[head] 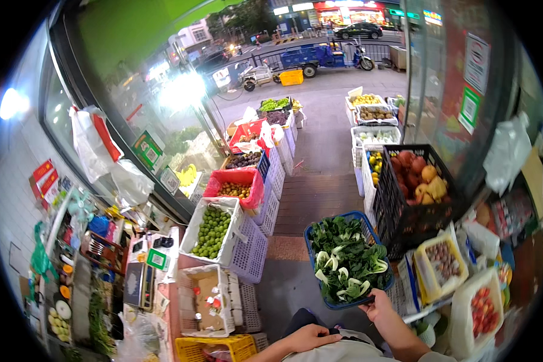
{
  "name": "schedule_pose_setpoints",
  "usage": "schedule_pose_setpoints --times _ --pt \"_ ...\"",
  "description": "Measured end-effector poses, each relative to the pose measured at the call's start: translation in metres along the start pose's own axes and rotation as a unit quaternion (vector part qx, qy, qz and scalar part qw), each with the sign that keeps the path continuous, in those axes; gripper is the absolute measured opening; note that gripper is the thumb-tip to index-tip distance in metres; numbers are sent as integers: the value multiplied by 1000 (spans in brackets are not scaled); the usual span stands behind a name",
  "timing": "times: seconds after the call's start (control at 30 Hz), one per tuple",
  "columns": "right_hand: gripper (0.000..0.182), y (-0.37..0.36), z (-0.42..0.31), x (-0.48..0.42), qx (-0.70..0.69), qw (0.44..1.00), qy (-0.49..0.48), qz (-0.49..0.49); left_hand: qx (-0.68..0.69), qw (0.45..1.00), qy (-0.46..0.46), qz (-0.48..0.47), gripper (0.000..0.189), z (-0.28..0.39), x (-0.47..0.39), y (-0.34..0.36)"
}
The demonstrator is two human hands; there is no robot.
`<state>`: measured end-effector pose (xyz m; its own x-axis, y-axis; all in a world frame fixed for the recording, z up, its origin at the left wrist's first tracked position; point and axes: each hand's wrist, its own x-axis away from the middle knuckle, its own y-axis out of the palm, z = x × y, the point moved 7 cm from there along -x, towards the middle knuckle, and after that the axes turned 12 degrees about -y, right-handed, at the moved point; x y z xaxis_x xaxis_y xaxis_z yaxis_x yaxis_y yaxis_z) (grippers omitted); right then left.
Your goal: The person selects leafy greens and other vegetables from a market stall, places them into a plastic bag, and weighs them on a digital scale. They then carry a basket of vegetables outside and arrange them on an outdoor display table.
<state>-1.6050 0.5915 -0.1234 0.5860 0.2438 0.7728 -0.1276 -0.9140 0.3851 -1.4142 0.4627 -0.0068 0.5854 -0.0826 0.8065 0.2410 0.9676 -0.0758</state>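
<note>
My right hand (378, 307) grips the near rim of a blue plastic basket (380, 231), with the thumb over the edge. Leafy bok choy (348, 258), dark green with white stalks, fills the basket. The basket is in front of my body, above the floor between the rows of crates; whether its far end rests on anything cannot be seen. At my waist, my left hand (308, 337) lies against the light shirt (330, 353). Its fingertips are partly hidden, and no object shows in it.
Left of the aisle stand a white crate of green fruit (211, 233), a nearly bare crate (203, 298) and a counter scale (138, 284). On the right are a black crate of pomegranates (407, 217) and a tub of red fruit (479, 312). A wooden ramp (316, 203) leads out to the pavement.
</note>
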Motion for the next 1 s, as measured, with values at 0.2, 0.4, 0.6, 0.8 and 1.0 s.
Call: schedule_pose_setpoints --times 0.2,0.4,0.6,0.8,1.0 --pt "21 90 -72 -89 12 1000 -28 9 24 993 112 -32 59 71 -95 -128" --pt "18 164 -124 -146 -1 996 -67 61 0 989 144 -31 45 162 -125 -270" --pt "28 251 -169 -199 -80 985 -93 119 1 989 149 1 40 188 -167 -386" --pt "36 332 -211 -312 -116 984 -98 89 100 982 103 119 32 163 -231 -517" --pt "41 417 -266 -486 -102 992 -60 43 179 975 -78 107 33 156 -281 -639"
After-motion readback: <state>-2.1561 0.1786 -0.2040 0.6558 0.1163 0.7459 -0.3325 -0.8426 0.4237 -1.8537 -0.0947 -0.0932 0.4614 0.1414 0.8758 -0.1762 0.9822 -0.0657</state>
